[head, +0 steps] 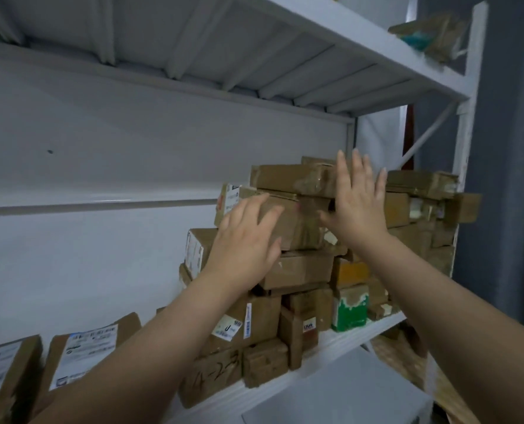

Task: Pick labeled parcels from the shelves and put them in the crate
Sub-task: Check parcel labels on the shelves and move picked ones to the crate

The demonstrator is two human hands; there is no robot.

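Reaching up at a stack of brown parcels [303,270] on the white shelf [340,338], head view. Left hand [242,240] lies spread on the near-left face of an upper labeled box [273,218]. Right hand [357,200] is open, fingers up, flat against the top carton [288,177]. More labeled parcels [83,350] lean near left.

Both arms raised forward, left hand [245,237] and right hand [356,203] spread wide.
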